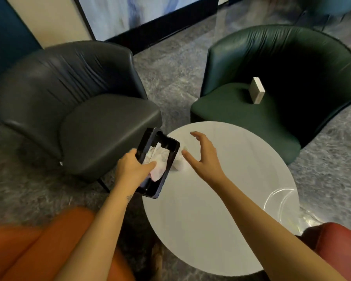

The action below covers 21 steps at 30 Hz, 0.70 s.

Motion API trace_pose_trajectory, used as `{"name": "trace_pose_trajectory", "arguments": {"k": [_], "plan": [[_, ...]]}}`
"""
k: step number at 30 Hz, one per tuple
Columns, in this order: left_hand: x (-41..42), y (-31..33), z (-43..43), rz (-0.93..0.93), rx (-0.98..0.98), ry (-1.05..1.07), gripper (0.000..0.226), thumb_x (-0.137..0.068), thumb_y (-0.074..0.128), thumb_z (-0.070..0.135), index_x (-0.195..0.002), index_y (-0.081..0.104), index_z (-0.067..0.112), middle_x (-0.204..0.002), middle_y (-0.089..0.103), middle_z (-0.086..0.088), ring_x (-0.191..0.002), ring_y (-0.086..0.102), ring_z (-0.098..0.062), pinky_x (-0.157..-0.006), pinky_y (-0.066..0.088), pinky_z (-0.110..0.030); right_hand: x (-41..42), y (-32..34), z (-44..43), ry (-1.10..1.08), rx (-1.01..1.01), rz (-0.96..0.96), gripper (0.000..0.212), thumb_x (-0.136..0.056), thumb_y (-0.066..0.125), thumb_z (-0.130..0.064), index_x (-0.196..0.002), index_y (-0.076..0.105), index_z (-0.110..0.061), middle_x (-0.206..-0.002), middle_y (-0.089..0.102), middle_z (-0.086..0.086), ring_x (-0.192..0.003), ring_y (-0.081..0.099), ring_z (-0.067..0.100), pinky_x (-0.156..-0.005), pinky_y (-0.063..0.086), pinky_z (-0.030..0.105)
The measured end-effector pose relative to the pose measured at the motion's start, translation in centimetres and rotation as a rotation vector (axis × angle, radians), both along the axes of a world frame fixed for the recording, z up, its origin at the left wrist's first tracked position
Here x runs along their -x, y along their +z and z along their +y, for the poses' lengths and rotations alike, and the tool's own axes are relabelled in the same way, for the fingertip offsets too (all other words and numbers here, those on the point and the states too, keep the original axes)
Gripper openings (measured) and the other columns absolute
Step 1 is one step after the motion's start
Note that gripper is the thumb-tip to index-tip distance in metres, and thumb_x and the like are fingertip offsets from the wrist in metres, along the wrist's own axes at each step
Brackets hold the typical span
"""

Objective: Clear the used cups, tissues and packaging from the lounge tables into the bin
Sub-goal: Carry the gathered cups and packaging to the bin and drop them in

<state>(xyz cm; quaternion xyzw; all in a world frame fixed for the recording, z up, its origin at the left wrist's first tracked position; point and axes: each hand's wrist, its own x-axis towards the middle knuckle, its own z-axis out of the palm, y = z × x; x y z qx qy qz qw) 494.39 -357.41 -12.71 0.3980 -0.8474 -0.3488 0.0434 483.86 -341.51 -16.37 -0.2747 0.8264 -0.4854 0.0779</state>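
At the edge of the table [221,199], the left hand [132,169] grips the bin [173,159], tissues [158,161] already inside, while the right hand [203,155], fingers spread, hovers over a crumpled tissue [179,165] beside it; next, I judge, pinch and drop it in.

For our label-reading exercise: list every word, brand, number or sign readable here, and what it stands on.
No text is readable.
The pale box on the green chair: no print shows.
The black bin: no label shows.
The mark on the left forearm: too blurred to read.
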Motion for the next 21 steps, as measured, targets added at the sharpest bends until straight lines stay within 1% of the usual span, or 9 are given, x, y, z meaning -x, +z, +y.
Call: {"name": "trace_pose_trajectory", "arguments": {"k": [2, 3, 5, 7, 9, 13, 15, 17, 21], "plan": [[1.1, 0.7, -2.7, -0.011, 0.008, -0.006, 0.033, -0.076, 0.072, 0.028, -0.097, 0.053, 0.01, -0.099, 0.058, -0.005, -0.086, 0.053, -0.02, -0.071, 0.044, -0.032, 1.0, 0.4, -2.3, 0.014, -0.025, 0.002, 0.057, -0.085, 0.059, -0.043, -0.133, 0.035, -0.025, -0.14, 0.041, -0.001, -0.125, 0.038, 0.019, -0.105, 0.031, 0.039], [2.0, 1.0, -4.0, -0.018, 0.018, -0.021, 0.037, -0.077, 0.071, 0.028, -0.101, 0.053, 0.008, -0.104, 0.06, -0.008, -0.092, 0.056, -0.024, -0.075, 0.047, -0.035, 1.5, 0.4, -3.4, 0.012, -0.041, 0.0, 0.057, -0.085, 0.059, -0.043, -0.134, 0.034, -0.025, -0.141, 0.04, -0.001, -0.126, 0.037, 0.019, -0.105, 0.03, 0.039], [4.1, 1.3, -6.8, -0.028, 0.062, -0.064, 0.044, -0.077, 0.07, 0.029, -0.111, 0.053, 0.006, -0.113, 0.06, -0.014, -0.103, 0.056, -0.031, -0.082, 0.049, -0.041, 2.5, 0.0, -5.3, -0.008, -0.076, -0.009, 0.059, -0.085, 0.059, -0.044, -0.135, 0.033, -0.026, -0.142, 0.038, -0.001, -0.127, 0.035, 0.02, -0.105, 0.028, 0.039], [6.1, 1.2, -9.3, -0.052, 0.112, -0.111, 0.052, -0.078, 0.07, 0.03, -0.12, 0.05, 0.006, -0.12, 0.057, -0.015, -0.108, 0.055, -0.032, -0.084, 0.049, -0.042, 3.5, -0.8, -7.0, -0.033, -0.133, -0.022, 0.061, -0.084, 0.059, -0.044, -0.136, 0.031, -0.026, -0.144, 0.036, -0.001, -0.129, 0.033, 0.02, -0.107, 0.026, 0.039], [8.0, 0.6, -11.3, -0.087, 0.15, -0.159, 0.056, -0.079, 0.069, 0.032, -0.124, 0.047, 0.007, -0.124, 0.055, -0.016, -0.111, 0.054, -0.033, -0.083, 0.048, -0.042, 4.1, -1.9, -8.5, -0.064, -0.207, -0.038, 0.065, -0.083, 0.06, -0.046, -0.137, 0.029, -0.027, -0.146, 0.033, -0.002, -0.131, 0.03, 0.02, -0.109, 0.023, 0.039], [11.0, -1.8, -13.7, -0.156, 0.181, -0.266, 0.058, -0.08, 0.068, 0.033, -0.126, 0.045, 0.006, -0.124, 0.055, -0.017, -0.112, 0.053, -0.034, -0.08, 0.048, -0.041, 4.7, -4.4, -10.3, -0.162, -0.315, -0.074, 0.073, -0.078, 0.066, -0.049, -0.138, 0.028, -0.029, -0.147, 0.03, -0.003, -0.133, 0.028, 0.019, -0.11, 0.019, 0.038], [11.9, -3.4, -14.0, -0.182, 0.192, -0.308, 0.056, -0.08, 0.068, 0.033, -0.123, 0.045, 0.006, -0.122, 0.056, -0.017, -0.11, 0.053, -0.034, -0.074, 0.045, -0.038, 4.6, -5.9, -10.5, -0.198, -0.357, -0.077, 0.077, -0.075, 0.069, -0.049, -0.137, 0.028, -0.029, -0.146, 0.031, -0.003, -0.132, 0.028, 0.02, -0.11, 0.019, 0.038], [12.4, -5.1, -13.9, -0.193, 0.182, -0.336, 0.05, -0.079, 0.069, 0.032, -0.117, 0.048, 0.007, -0.116, 0.058, -0.016, -0.105, 0.055, -0.033, -0.067, 0.04, -0.035, 4.6, -7.4, -10.5, -0.22, -0.415, -0.078, 0.082, -0.071, 0.073, -0.047, -0.137, 0.028, -0.029, -0.145, 0.032, -0.002, -0.132, 0.028, 0.022, -0.11, 0.02, 0.041], [12.6, -7.9, -13.6, -0.217, 0.129, -0.349, 0.048, -0.078, 0.069, 0.03, -0.116, 0.049, 0.008, -0.114, 0.059, -0.016, -0.103, 0.056, -0.033, -0.069, 0.042, -0.036, 4.3, -10.4, -9.9, -0.225, -0.495, -0.088, 0.089, -0.064, 0.079, -0.04, -0.137, 0.028, -0.027, -0.142, 0.034, 0.001, -0.129, 0.029, 0.026, -0.106, 0.022, 0.042]]}}
